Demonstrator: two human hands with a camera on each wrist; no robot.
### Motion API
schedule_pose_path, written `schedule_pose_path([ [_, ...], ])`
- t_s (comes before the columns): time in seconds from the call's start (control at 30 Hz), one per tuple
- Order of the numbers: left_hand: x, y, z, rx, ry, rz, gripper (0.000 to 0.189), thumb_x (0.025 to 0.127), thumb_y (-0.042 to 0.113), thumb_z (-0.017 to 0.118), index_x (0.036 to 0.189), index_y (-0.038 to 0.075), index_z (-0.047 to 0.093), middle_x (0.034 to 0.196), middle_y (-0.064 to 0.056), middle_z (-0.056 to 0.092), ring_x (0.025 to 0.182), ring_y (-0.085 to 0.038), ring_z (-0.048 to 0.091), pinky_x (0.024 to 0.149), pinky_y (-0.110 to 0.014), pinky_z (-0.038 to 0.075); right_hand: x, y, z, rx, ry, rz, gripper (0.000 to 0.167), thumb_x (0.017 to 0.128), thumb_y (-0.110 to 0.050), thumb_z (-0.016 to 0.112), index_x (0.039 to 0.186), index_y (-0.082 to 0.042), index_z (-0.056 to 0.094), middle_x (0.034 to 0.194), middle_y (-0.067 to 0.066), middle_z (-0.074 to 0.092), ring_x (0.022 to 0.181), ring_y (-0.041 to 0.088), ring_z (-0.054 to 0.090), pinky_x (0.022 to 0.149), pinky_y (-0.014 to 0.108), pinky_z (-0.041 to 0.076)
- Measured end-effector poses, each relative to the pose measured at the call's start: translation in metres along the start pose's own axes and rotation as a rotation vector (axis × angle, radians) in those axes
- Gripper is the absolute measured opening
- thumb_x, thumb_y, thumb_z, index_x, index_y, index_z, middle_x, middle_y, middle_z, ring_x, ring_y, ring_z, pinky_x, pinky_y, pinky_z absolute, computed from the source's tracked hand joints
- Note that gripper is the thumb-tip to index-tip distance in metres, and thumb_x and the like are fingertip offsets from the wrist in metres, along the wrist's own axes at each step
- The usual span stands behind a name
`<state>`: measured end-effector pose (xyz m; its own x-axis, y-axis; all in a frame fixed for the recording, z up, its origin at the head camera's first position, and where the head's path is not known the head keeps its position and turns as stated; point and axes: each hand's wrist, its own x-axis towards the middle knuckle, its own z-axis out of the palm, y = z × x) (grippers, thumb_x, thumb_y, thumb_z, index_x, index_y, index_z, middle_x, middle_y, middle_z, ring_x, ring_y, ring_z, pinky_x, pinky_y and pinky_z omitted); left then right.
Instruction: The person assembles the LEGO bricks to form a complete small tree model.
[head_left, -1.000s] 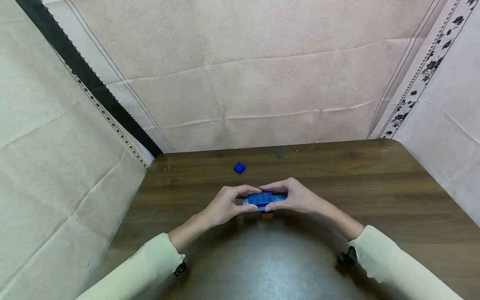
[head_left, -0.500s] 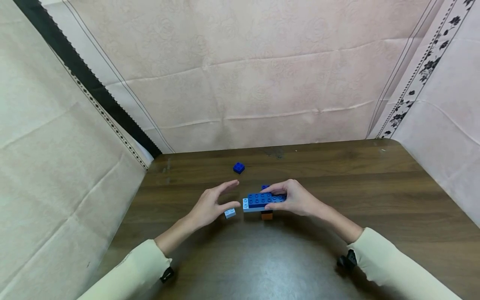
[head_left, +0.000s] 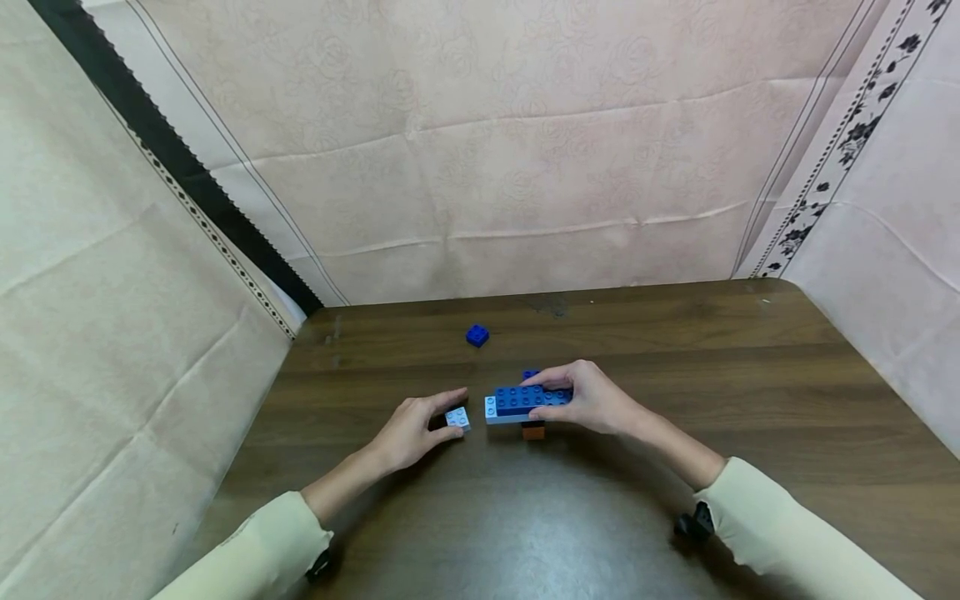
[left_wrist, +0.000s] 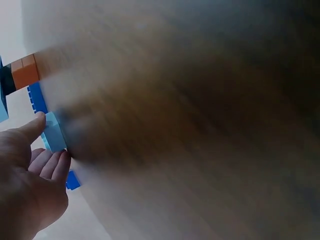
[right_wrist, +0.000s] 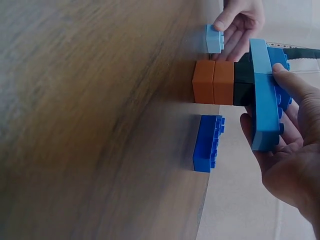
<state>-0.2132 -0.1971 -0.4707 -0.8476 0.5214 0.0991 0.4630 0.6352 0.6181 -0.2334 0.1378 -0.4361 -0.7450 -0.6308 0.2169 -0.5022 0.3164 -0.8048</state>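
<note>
My left hand (head_left: 411,432) holds a small light-blue toy brick (head_left: 457,418) between thumb and fingers, low at the tabletop; the thumb touches one side, the fingertips the opposite side. To its right stands a brick stack: orange bricks (right_wrist: 213,82) at the bottom, a black brick (right_wrist: 243,83) above, then a light-blue layer (right_wrist: 265,107) wider than the column, with a blue brick (head_left: 517,400) on top. My right hand (head_left: 592,396) grips the right end of these upper layers, thumb in front and fingers behind. That end is partly hidden by the hand.
Behind the stack a long blue brick (right_wrist: 206,145) lies on the wooden table (head_left: 675,350). A small blue brick (head_left: 477,336) sits farther back, towards the table's far edge. Pale cloth (head_left: 525,167) hangs beyond that edge.
My left hand has let go of the stack, moved left and come down around the small light-blue brick, which shifted slightly away from me. My right hand has stayed on the stack.
</note>
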Motion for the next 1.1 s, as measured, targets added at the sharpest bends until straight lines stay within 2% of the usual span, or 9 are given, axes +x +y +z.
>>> schedule_pose_path([
  [0.23,-0.005,0.005,0.003,0.117,0.023,0.012,0.058,0.096,0.011,0.081,0.15,0.004,0.059,0.142,-0.012,0.067,0.118,-0.019,0.07,0.094,-0.042,0.06,-0.002,-0.001,0.001,-0.038,-0.017,-0.016,0.044,0.093,-0.022,0.086,0.132,-0.006,0.074,0.13,0.016,0.073,0.102,0.017,0.072,0.093,0.034,0.061],
  [0.43,-0.006,0.01,0.003,0.143,0.057,0.015,0.054,0.094,0.006,0.082,0.145,0.003,0.063,0.139,-0.014,0.069,0.119,-0.023,0.071,0.095,-0.043,0.06,-0.005,0.001,0.001,-0.051,-0.018,-0.016,0.048,0.093,-0.023,0.086,0.135,-0.005,0.071,0.135,0.018,0.071,0.108,0.023,0.071,0.098,0.04,0.059],
  [0.6,-0.005,0.013,-0.007,0.125,0.065,-0.013,0.052,0.095,0.008,0.082,0.143,0.002,0.064,0.136,-0.014,0.071,0.115,-0.026,0.073,0.093,-0.042,0.061,-0.008,0.004,-0.001,-0.045,-0.006,-0.012,0.05,0.092,-0.024,0.087,0.136,-0.007,0.071,0.136,0.018,0.07,0.12,0.03,0.07,0.1,0.045,0.058],
  [0.77,0.004,0.02,-0.027,0.071,0.098,0.006,0.051,0.094,0.009,0.083,0.142,0.004,0.066,0.132,-0.013,0.073,0.114,-0.026,0.074,0.093,-0.041,0.061,-0.014,0.007,-0.004,-0.038,0.006,0.011,0.052,0.092,-0.021,0.087,0.137,-0.003,0.069,0.136,0.018,0.07,0.122,0.031,0.069,0.1,0.045,0.058],
  [0.9,0.015,0.031,-0.041,0.036,0.116,0.057,0.049,0.093,0.01,0.084,0.14,0.007,0.069,0.127,-0.01,0.075,0.114,-0.024,0.074,0.094,-0.045,0.06,-0.018,0.01,-0.006,-0.03,0.006,0.022,0.052,0.092,-0.019,0.086,0.138,-0.001,0.068,0.135,0.019,0.07,0.114,0.026,0.07,0.096,0.044,0.059],
  [1.1,0.032,0.053,-0.047,-0.012,0.129,0.146,0.051,0.091,0.009,0.085,0.139,0.006,0.069,0.128,-0.009,0.075,0.112,-0.021,0.075,0.094,-0.041,0.061,-0.021,0.013,-0.006,-0.016,0.007,0.035,0.051,0.094,-0.018,0.085,0.138,0.001,0.067,0.136,0.02,0.069,0.102,0.022,0.067,0.087,0.039,0.061],
])
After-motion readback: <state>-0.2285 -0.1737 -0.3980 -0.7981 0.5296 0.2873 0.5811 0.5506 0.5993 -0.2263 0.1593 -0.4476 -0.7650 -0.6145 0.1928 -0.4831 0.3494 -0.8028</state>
